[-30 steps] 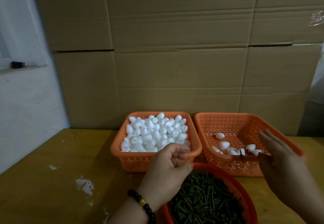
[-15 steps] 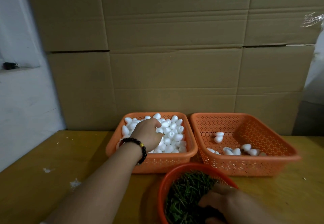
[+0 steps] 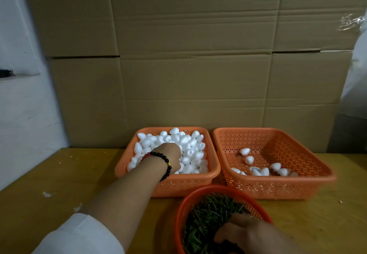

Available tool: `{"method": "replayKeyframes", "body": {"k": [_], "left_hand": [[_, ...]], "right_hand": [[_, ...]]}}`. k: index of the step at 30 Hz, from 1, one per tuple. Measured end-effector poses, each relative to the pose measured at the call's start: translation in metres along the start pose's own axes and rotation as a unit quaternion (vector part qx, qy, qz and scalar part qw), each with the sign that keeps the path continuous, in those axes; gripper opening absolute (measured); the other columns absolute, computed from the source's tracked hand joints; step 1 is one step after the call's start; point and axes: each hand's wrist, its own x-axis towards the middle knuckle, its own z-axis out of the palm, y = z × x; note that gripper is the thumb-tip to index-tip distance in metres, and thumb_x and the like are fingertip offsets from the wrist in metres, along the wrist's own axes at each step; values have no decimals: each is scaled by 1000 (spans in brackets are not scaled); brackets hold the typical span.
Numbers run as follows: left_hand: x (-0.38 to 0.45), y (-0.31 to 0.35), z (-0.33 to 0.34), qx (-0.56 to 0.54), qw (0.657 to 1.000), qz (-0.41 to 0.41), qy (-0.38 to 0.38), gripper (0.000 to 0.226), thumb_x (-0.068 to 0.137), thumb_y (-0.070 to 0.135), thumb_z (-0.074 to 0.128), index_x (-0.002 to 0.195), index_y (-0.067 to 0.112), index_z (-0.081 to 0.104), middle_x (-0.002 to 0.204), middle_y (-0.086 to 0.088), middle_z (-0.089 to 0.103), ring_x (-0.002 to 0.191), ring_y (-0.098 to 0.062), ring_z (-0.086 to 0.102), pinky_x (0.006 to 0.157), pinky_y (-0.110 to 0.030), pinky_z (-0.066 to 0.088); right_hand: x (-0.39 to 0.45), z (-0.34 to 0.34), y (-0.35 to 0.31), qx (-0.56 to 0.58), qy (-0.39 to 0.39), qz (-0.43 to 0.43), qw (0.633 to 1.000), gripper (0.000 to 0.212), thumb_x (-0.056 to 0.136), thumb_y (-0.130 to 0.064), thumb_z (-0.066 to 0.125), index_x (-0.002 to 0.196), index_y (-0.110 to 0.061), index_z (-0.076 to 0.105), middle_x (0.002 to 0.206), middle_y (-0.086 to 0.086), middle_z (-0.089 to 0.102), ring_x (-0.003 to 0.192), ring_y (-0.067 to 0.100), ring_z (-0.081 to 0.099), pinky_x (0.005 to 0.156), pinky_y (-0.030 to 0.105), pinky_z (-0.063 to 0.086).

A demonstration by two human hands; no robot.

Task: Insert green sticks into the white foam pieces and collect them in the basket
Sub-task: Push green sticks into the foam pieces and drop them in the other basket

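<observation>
My left hand (image 3: 171, 152), with a bead bracelet on the wrist, reaches down into the left orange basket (image 3: 168, 182), which is piled with white foam pieces (image 3: 190, 144). Its fingertips are buried among the pieces, so any grip is hidden. Curled fingers of my right hand (image 3: 245, 234) dig into the green sticks (image 3: 204, 220) that fill the round red basket (image 3: 184, 204) at the front. Whether they pinch a stick is hidden. In the right orange basket (image 3: 278, 186) lie several foam pieces (image 3: 264, 171).
The baskets stand on a yellow wooden table (image 3: 59, 184) with white crumbs on its left part. A wall of cardboard boxes (image 3: 188, 65) rises right behind the baskets. A white wall (image 3: 19, 114) closes the left side.
My left hand went from the near rim of the left basket forward into the foam pile. My right hand dropped from over the right basket down into the green sticks.
</observation>
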Motion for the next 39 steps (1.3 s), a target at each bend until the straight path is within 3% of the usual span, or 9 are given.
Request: {"method": "replayKeyframes", "body": {"k": [6, 13, 18, 22, 26, 27, 28, 33, 39], "left_hand": [[1, -6, 3, -53, 996, 2, 66, 32, 91, 19, 58, 122, 22, 58, 131, 3, 54, 116, -14, 49, 97, -23, 41], [-21, -4, -1, -366, 916, 35, 162, 21, 87, 19, 63, 106, 28, 60, 83, 16, 62, 75, 6, 58, 58, -6, 39], [-57, 8, 4, -632, 765, 9, 125, 26, 86, 10, 68, 106, 24, 58, 101, 0, 68, 78, -7, 64, 64, -21, 48], [-86, 17, 10, -814, 581, -3, 19, 31, 79, -7, 65, 106, 7, 60, 103, -17, 68, 70, -15, 61, 59, -24, 51], [-109, 23, 13, -894, 435, 12, -101, 33, 69, -1, 65, 101, 6, 63, 103, -15, 72, 68, -16, 63, 57, -24, 53], [-113, 23, 13, -906, 405, 9, -121, 37, 68, -1, 66, 105, 5, 64, 105, -15, 71, 69, -17, 63, 58, -25, 53], [-115, 24, 14, -914, 383, 5, -136, 41, 67, -2, 67, 107, 3, 67, 107, -16, 71, 70, -18, 64, 58, -26, 53], [-123, 26, 12, -915, 359, 14, -184, 34, 62, 2, 72, 96, 3, 76, 108, -13, 71, 75, -19, 65, 60, -27, 53], [-130, 29, 10, -914, 337, 26, -226, 30, 71, -1, 65, 100, -1, 74, 110, -17, 69, 78, -27, 70, 67, -40, 59]], "right_hand": [[0, -1, -3, 6, 25, 10, 1000, 35, 91, -50, 47, 125, -45, 38, 115, -24, 45, 111, -14, 39, 100, 12, 34], [0, -3, -7, 5, 39, 10, 999, 33, 92, -48, 47, 124, -44, 41, 113, -27, 43, 106, -14, 41, 95, 7, 34], [-1, -5, -9, -13, 30, 17, 999, 29, 91, -49, 46, 120, -43, 46, 111, -25, 44, 107, -17, 37, 97, 7, 27], [-1, -5, -9, -4, 59, 27, 998, 25, 89, -48, 50, 113, -42, 51, 108, -29, 43, 101, -16, 42, 91, 4, 32], [-4, -12, -14, -58, 127, 65, 988, 4, 71, -50, 60, 70, -47, 58, 79, -30, 52, 72, -19, 44, 102, 0, 11], [-4, -17, -17, -47, 132, 75, 987, 10, 67, -48, 63, 63, -51, 54, 76, -28, 54, 74, -18, 48, 64, -12, 26], [-3, -19, -20, 0, 120, 82, 989, 21, 67, -41, 67, 61, -53, 50, 80, -26, 56, 80, -13, 53, 80, -6, 29], [-7, -30, -36, -113, 185, 48, 975, 46, 19, -46, 86, 54, -43, 55, 64, -20, 60, 106, -34, 19, 82, -14, 2], [-4, -26, -35, -142, 236, 53, 960, 55, 10, -46, 88, 53, -44, 55, 56, -6, 60, 58, -2, 46, 73, -16, 6]]}}
